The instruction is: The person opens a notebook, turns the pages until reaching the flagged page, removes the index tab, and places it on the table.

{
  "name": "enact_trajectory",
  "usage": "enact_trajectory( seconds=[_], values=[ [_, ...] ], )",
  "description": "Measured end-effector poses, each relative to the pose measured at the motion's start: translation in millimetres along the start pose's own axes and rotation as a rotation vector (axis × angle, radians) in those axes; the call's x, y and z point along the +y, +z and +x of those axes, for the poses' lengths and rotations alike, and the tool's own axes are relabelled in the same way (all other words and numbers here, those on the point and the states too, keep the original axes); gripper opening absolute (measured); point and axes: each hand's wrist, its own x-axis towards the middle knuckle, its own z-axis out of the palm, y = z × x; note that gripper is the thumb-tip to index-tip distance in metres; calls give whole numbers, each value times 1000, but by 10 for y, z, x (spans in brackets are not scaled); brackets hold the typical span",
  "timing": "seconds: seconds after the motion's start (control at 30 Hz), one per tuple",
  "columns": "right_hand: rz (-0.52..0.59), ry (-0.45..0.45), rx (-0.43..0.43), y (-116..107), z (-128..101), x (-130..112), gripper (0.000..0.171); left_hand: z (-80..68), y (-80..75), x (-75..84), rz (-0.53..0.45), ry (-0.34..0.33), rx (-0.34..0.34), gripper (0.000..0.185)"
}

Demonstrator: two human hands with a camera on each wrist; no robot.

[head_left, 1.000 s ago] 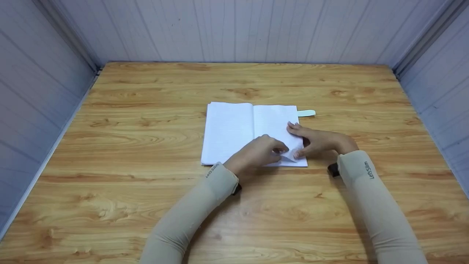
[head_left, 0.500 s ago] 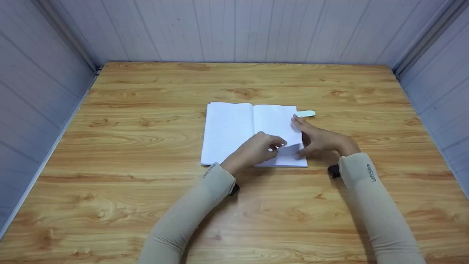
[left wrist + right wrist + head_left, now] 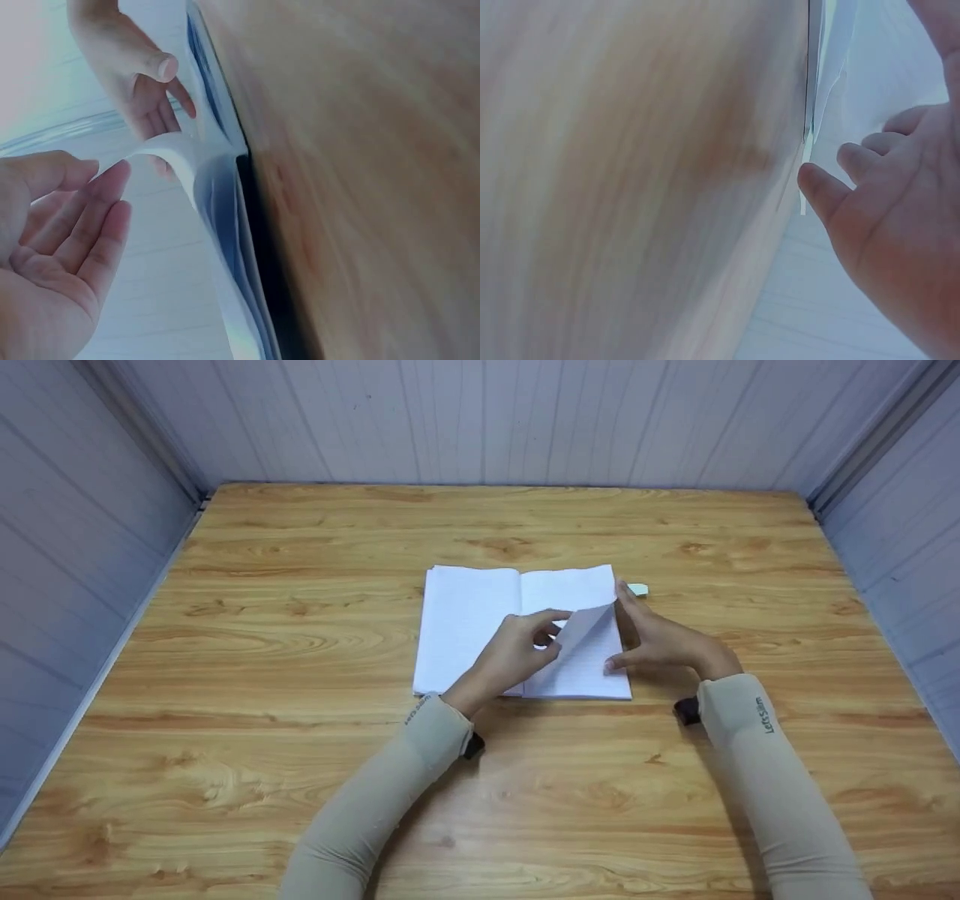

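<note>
One page [image 3: 585, 634] stands partly lifted off the right side of the open book [image 3: 469, 626], so I take the step in hand to be a page turn, partway through. The left hand [image 3: 517, 649] pinches the page between thumb and fingertips, and it curls up in an arc with its underside showing. The right hand [image 3: 664, 645] grips nothing that I can see: its fingers are spread and nearly straight, the thumb over the lower right of the book, the forefinger by the pale tab [image 3: 638, 589]. Whether that fingertip presses the page I cannot tell. The next move, as I judge it, calls for carrying the page across to the left without creasing it, while the right hand keeps clear of it. The book lies flat on the table [image 3: 262, 675], the left hand reaching over its near side, the right at its right edge.
</note>
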Motion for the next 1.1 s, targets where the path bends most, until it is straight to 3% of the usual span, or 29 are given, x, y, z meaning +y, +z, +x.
enact_trajectory(
  seconds=[0.17, 0.67, 1.1],
  values=[
    [10, -6, 17, -3, 10, 8, 124, -25, -69, -33, -81, -20, 94, 41],
    [-68, -57, -119, 19, 39, 4, 111, -119, -338, -98, -187, -42, 298, 43],
    [-74, -36, -180, 27, 20, -8, 108, -198, -514, -202, -203, -75, 363, 25]
  ],
)
